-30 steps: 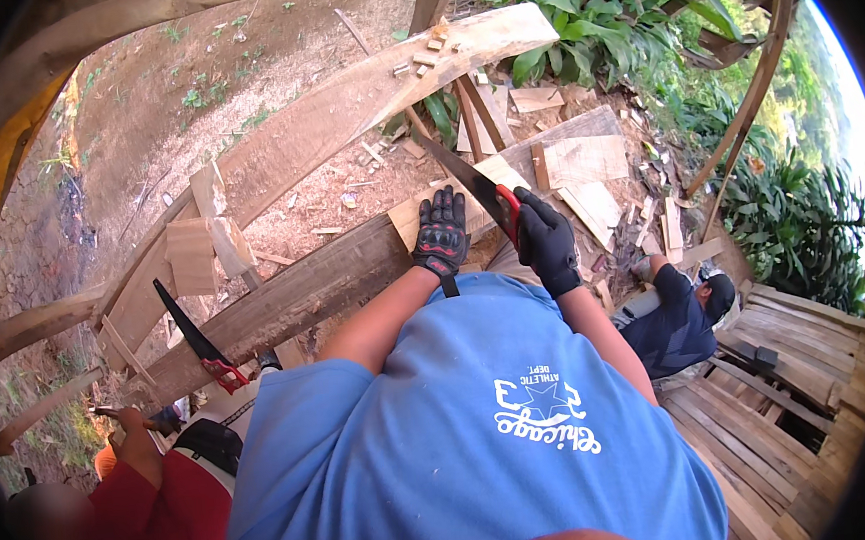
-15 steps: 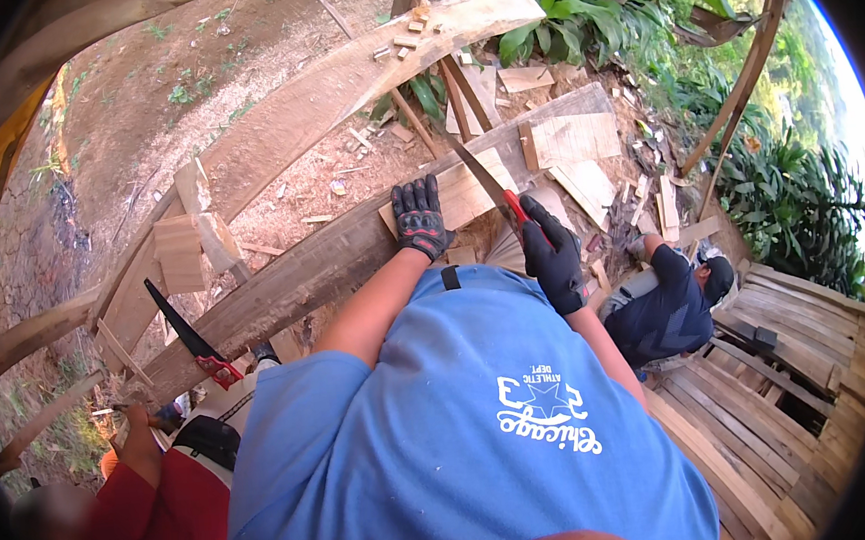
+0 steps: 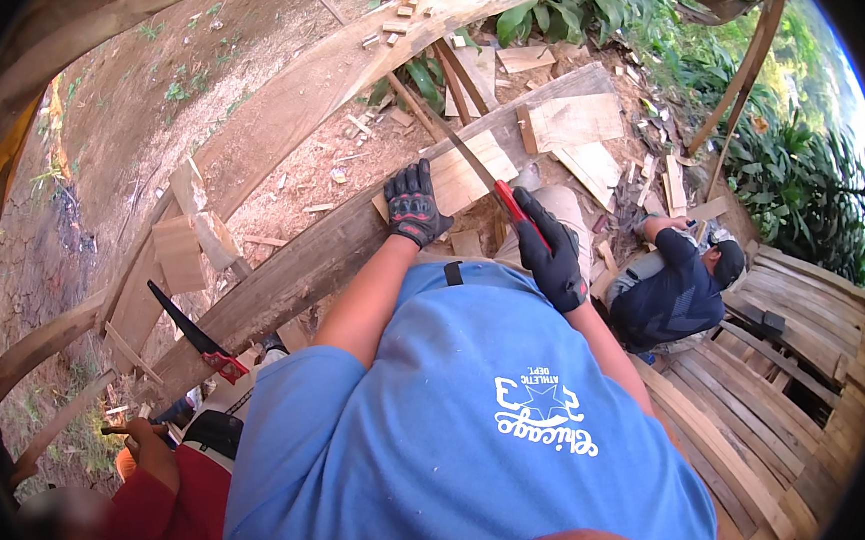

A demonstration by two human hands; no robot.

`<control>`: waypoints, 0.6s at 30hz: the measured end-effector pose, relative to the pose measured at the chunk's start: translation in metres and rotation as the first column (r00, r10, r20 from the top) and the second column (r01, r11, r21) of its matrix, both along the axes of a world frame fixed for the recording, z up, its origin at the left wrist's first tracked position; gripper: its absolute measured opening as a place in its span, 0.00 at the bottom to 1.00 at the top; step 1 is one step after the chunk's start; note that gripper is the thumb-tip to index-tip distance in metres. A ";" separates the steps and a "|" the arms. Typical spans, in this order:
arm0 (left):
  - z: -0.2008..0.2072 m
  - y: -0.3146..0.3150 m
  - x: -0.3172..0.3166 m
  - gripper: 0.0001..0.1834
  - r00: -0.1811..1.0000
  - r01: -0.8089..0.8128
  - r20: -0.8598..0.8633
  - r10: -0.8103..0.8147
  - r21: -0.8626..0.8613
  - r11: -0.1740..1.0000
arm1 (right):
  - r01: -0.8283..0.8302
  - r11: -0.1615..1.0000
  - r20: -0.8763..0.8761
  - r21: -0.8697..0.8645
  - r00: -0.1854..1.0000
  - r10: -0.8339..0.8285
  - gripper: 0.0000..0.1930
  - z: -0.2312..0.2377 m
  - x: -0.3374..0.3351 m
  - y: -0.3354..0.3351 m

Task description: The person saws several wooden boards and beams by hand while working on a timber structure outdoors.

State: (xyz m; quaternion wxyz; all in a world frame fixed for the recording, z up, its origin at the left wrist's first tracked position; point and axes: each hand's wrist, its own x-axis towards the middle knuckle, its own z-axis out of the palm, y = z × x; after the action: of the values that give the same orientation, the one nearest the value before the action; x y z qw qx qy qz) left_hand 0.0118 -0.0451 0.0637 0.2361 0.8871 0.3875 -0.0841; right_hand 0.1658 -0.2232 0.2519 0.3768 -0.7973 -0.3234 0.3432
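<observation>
as we saw at a long weathered wooden beam (image 3: 292,270) running from near left to far right, our right hand in a black glove (image 3: 552,252) is clamped round the red handle of a thin-bladed handsaw (image 3: 475,167), its blade angled away toward the far left across a pale flat board (image 3: 461,173) on the beam. our left hand in a black-and-red glove (image 3: 413,206) presses down, fingers spread, just left of the blade. we judge long, even strokes and a firm brace best here.

Black gloves (image 3: 415,207), red-handled saw (image 3: 486,181)
</observation>
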 end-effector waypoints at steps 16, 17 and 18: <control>-0.008 0.037 0.001 0.71 0.994 -0.001 0.112 -0.010 0.095 0.995 | 0.009 0.995 -0.022 0.104 1.000 -0.007 0.25 -0.095 -0.001 0.029; -0.008 0.040 0.003 0.72 0.995 0.024 0.098 -0.033 0.091 0.996 | 0.047 0.999 -0.128 0.002 0.991 -0.047 0.25 -0.083 -0.001 0.028; -0.008 0.041 0.003 0.73 0.997 0.031 0.074 -0.036 0.078 0.997 | 0.057 0.998 -0.146 -0.025 0.987 -0.060 0.26 -0.080 -0.004 0.028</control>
State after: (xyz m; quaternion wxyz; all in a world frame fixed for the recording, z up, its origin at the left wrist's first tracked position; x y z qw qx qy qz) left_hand 0.0143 -0.0045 0.0555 0.2151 0.9044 0.3663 -0.0395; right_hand 0.1619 -0.1952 0.1719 0.4014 -0.7828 -0.2676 0.3931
